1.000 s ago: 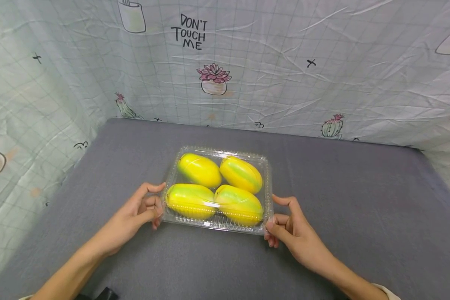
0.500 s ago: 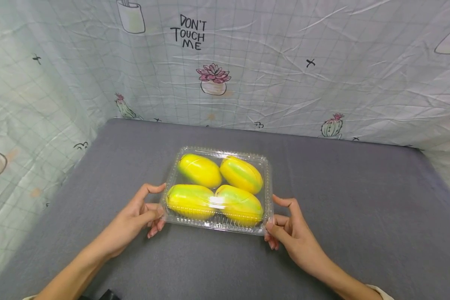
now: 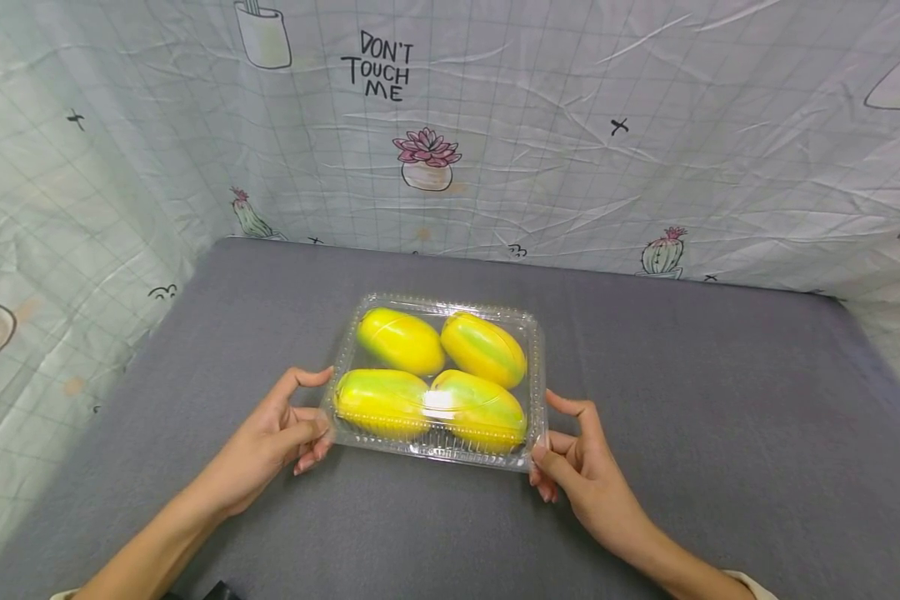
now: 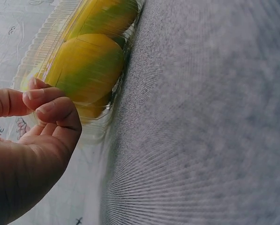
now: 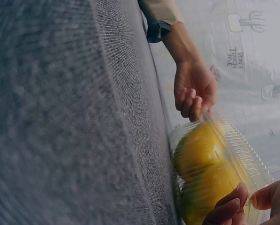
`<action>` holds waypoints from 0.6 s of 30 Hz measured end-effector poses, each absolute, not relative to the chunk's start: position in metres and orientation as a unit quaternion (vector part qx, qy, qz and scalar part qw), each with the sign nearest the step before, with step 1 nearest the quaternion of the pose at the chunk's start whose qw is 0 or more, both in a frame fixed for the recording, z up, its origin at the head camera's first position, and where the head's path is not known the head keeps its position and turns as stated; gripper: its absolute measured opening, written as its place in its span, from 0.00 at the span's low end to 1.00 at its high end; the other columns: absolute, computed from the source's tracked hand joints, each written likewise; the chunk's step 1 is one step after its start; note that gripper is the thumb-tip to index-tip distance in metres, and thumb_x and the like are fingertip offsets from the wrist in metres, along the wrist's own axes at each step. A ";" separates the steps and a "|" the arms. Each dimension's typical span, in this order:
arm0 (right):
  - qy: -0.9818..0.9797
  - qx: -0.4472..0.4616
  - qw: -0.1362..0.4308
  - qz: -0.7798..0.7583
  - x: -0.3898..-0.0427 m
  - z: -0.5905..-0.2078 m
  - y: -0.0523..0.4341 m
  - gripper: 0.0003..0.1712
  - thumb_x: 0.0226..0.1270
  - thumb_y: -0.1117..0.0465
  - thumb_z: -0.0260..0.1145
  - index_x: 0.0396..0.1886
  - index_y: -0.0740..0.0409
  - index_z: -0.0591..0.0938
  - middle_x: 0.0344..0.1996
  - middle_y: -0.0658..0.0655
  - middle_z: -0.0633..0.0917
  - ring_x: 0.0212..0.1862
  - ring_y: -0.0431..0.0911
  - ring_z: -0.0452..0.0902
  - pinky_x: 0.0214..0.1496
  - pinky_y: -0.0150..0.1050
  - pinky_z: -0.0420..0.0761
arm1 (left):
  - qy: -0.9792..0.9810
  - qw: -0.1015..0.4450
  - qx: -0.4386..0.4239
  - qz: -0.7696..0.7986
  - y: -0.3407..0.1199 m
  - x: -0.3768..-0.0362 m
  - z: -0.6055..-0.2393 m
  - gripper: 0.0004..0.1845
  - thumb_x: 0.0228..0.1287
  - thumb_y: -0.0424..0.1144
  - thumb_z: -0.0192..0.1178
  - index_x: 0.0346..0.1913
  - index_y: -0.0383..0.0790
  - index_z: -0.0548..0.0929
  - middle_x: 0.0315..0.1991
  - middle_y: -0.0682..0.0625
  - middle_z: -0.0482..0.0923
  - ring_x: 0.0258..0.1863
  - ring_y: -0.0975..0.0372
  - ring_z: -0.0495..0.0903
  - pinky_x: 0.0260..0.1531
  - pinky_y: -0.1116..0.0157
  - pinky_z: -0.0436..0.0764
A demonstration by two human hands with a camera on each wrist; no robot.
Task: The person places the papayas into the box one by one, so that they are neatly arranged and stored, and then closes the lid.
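Note:
A clear plastic clamshell box (image 3: 531,323) lies shut on the grey table and holds several yellow-green fruits (image 3: 401,340). My left hand (image 3: 311,421) grips its near left corner, thumb on top and fingers curled below. At the near right corner my right hand (image 3: 551,433) pinches the rim. The left wrist view shows the left hand (image 4: 41,101) against the box (image 4: 36,51) beside a fruit (image 4: 83,65). In the right wrist view the right hand (image 5: 250,204) pinches the ribbed box (image 5: 243,145) over a fruit (image 5: 200,150), and the left hand (image 5: 191,101) holds the far corner.
A grey cloth covers the table (image 3: 720,400). A wrinkled printed curtain (image 3: 532,125) with cacti and lettering closes off the back and both sides. A small dark object (image 3: 213,592) pokes in at the bottom edge. A dark band (image 5: 158,30) sits on the left wrist.
My left hand's fingers have slid a little lower round the box's corner. The box and my right hand have hardly moved.

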State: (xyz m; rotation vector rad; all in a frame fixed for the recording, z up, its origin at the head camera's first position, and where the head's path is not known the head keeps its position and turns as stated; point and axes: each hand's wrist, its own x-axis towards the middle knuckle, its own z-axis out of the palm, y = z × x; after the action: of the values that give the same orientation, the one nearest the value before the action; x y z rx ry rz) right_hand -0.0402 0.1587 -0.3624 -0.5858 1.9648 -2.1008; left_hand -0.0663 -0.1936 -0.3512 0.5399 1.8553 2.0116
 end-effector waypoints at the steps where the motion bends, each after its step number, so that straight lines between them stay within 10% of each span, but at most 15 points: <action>1: 0.665 -0.200 0.102 -0.712 -0.040 -0.363 0.159 0.30 0.67 0.72 0.47 0.63 0.59 0.46 0.21 0.66 0.72 0.19 0.50 0.67 0.20 0.40 0.70 | 0.654 0.175 0.189 0.711 -0.193 -0.066 -0.351 0.24 0.65 0.25 0.42 0.61 0.35 0.48 0.20 0.41 0.68 0.15 0.60 0.63 0.12 0.62 0.61; 18: 0.649 -0.211 0.095 -0.724 -0.041 -0.367 0.158 0.30 0.67 0.75 0.44 0.63 0.59 0.44 0.20 0.65 0.72 0.19 0.50 0.66 0.20 0.41 0.69 | 0.615 0.165 0.196 0.746 -0.192 -0.067 -0.357 0.26 0.63 0.21 0.40 0.62 0.34 0.48 0.18 0.43 0.66 0.15 0.58 0.60 0.14 0.62 0.61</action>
State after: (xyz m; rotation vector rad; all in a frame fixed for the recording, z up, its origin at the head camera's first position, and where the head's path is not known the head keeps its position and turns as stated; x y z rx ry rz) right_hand -0.0410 0.1575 -0.3671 -0.6266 1.9242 -2.1471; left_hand -0.0667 -0.1917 -0.3573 0.5584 1.7516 2.1257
